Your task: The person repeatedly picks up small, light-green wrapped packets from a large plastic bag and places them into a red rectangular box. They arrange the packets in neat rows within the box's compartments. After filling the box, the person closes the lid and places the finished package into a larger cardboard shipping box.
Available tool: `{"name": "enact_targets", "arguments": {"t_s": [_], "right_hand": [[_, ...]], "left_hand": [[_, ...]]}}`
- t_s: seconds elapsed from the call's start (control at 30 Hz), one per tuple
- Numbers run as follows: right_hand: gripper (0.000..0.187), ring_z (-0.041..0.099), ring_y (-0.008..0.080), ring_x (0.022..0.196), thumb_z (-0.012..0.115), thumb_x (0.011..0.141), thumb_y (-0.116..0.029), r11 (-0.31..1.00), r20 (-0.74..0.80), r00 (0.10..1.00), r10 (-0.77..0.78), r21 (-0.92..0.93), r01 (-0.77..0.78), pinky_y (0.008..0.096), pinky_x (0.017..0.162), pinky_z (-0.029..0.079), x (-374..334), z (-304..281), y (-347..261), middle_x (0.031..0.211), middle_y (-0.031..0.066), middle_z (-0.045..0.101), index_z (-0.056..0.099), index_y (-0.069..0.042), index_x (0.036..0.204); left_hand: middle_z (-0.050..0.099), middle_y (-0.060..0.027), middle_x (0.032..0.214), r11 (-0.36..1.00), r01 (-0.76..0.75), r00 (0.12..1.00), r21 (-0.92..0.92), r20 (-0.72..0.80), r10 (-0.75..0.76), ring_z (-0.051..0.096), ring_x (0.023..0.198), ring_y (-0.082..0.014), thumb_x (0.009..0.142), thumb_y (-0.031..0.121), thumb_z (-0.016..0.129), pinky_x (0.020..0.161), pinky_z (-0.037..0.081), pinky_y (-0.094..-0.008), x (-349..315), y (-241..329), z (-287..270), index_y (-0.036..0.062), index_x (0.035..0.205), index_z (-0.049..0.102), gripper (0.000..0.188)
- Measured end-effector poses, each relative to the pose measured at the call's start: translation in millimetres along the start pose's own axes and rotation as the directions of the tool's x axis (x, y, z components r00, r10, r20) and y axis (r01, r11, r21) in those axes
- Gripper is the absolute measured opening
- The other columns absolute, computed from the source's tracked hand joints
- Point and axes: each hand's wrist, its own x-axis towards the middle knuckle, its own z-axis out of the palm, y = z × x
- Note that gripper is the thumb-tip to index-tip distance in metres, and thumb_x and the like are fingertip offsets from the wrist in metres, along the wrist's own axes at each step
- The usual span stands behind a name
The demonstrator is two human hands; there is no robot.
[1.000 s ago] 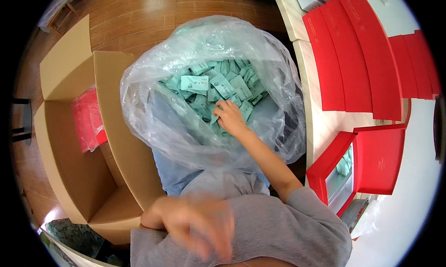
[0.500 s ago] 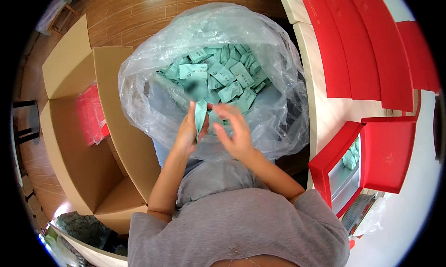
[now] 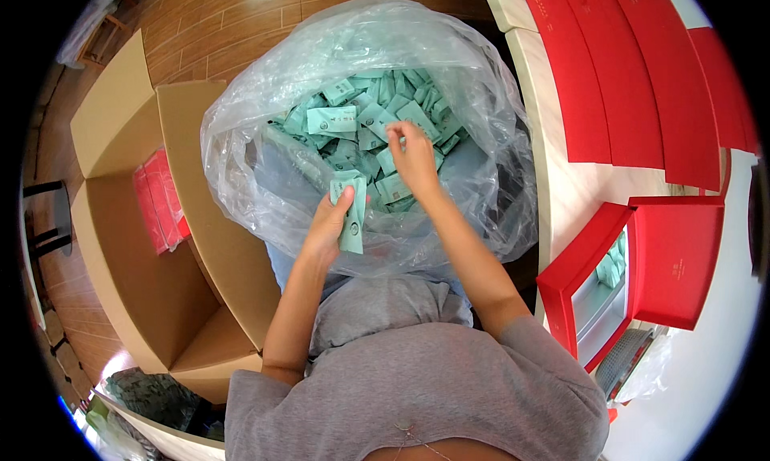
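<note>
A large clear plastic bag (image 3: 257,76) sits in front of me, its mouth spread around a heap of pale green sachets (image 3: 332,120). My left hand (image 3: 325,224) is closed on green sachets (image 3: 353,212), thumb across their printed face; how many are stacked there I cannot tell. Over the middle of the heap is my right hand (image 3: 414,158), its fingers bent and pinched together beside a loose sachet. Whatever is between those fingertips, if anything, is hidden.
At left stands an open cardboard box (image 3: 212,196) with a red plastic-wrapped pack (image 3: 160,200) inside. On the right-hand table, an open red gift box (image 3: 674,260) holds some green sachets (image 3: 611,264). Red flat panels (image 3: 618,84) overlap behind it, and a grey basket (image 3: 619,365) stands nearer.
My right hand has moved away from my left hand, forward over the heap, and its fingers have drawn together. The sachets in my left hand have turned their printed face up.
</note>
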Motion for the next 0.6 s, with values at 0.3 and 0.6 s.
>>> {"name": "enact_targets", "arguments": {"t_s": [0.3, 0.6], "right_hand": [[0.047, 0.049, 0.0345, 0.106, 0.075, 0.073, -0.022, 0.894, 0.164, 0.985, 0.055, -0.446, 0.025, 0.0440, 0.093, 0.038, 10.1, 48.5, 105.3, 0.108, 0.0143, 0.056, 0.056, -0.007, 0.113], [0.062, 0.045, 0.0309, 0.115, 0.080, 0.066, -0.037, 0.819, 0.393, 0.918, -0.050, -0.510, 0.263, 0.0418, 0.099, 0.034, 5.3, 55.1, 66.3, 0.118, 0.0112, 0.052, 0.056, -0.010, 0.116]], "left_hand": [[0.062, -0.0068, 0.109, 0.974, -0.002, 1.000, -0.227, 0.007, 0.003, 0.063, 0.097, -0.0178, 0.087, 0.019, 0.067, 0.078, 0.053, -0.0329, 16.3, -6.9, -25.7, 0.0069, 0.117, 0.051, 0.036], [0.063, -0.0063, 0.105, 0.966, -0.037, 0.995, -0.255, -0.103, 0.011, 0.060, 0.094, -0.0165, 0.091, 0.024, 0.059, 0.082, 0.050, -0.0325, 39.1, -10.7, -33.6, 0.0117, 0.125, 0.050, 0.037]]}}
